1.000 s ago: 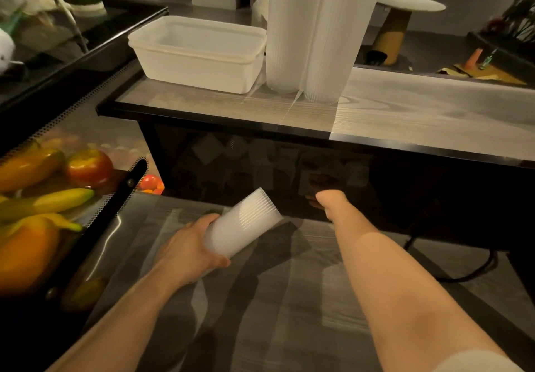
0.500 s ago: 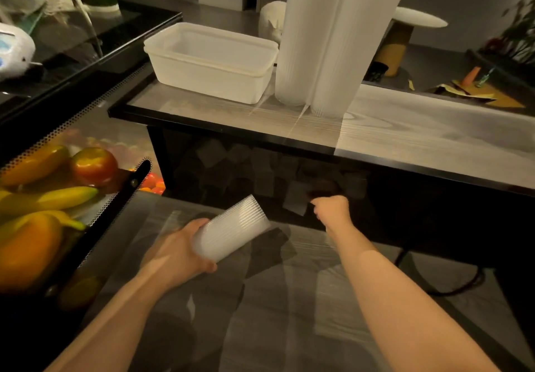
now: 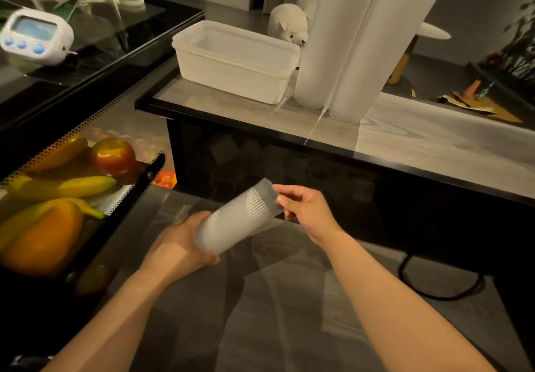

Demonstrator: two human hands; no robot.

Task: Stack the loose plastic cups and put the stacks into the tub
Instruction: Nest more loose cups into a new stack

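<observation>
A short stack of ribbed translucent plastic cups point(image 3: 237, 221) lies tilted above the low grey table point(image 3: 289, 313). My left hand point(image 3: 176, 244) grips its lower end from the left. My right hand point(image 3: 307, 212) pinches its upper end with thumb and fingers. The white plastic tub point(image 3: 231, 73) stands open on the raised shelf point(image 3: 434, 145) behind, its inside showing no cups. Two tall stacks of white ribbed cups point(image 3: 327, 53) point(image 3: 376, 53) stand upright just right of the tub, leaning together.
A mesh basket with bananas, an apple and a pepper point(image 3: 58, 197) sits at the left. A white digital timer point(image 3: 34, 35) is on the glass counter at far left. A black cable point(image 3: 434, 293) lies on the floor at right. A white plush toy point(image 3: 286, 24) is behind the tub.
My right hand has drawn back from the dark space under the shelf and come onto the upper end of the cups. The view has shifted closer and to the left.
</observation>
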